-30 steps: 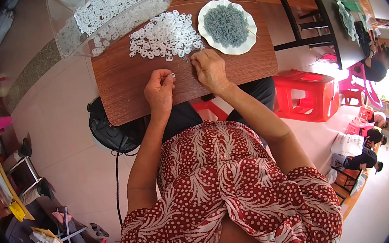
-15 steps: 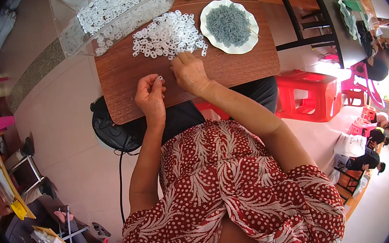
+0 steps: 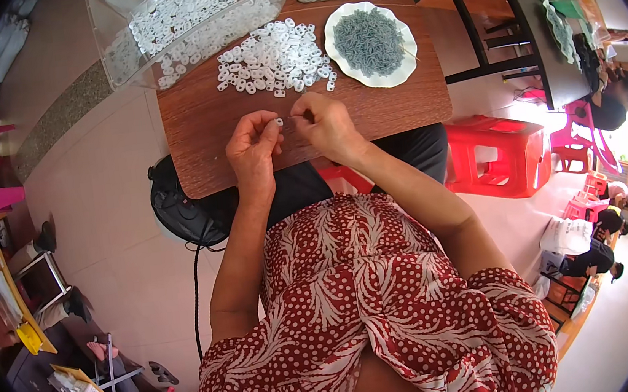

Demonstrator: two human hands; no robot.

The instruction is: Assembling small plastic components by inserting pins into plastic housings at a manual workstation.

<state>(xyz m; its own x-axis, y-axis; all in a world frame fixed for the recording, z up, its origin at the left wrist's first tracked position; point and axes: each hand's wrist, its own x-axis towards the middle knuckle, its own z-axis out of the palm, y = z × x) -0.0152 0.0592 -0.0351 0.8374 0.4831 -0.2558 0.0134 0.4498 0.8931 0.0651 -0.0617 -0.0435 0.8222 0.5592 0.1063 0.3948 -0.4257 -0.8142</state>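
Pinched between the thumb and forefinger of my left hand (image 3: 254,149) is a small white plastic piece (image 3: 279,123) with a hole in it. Close by on the right, my right hand (image 3: 327,124) has its fingertips pressed together around something thin and dark, too small to name. The two sets of fingertips almost meet over the front of the brown wooden table (image 3: 205,142). Just beyond them lies a loose pile of white oval pieces with holes (image 3: 276,56). A white scalloped plate (image 3: 409,63) to its right holds many small grey-green pieces (image 3: 368,41).
Clear plastic bins (image 3: 117,71) of white pieces stand along the table's far edge. A red plastic stool (image 3: 497,157) is to the right, and a black bag (image 3: 177,203) with a cable hangs left below the table. Other people sit farther off at both sides.
My right hand has drawn back from the pile's near edge toward my left hand. My left hand has shifted slightly right, still pinching the white piece.
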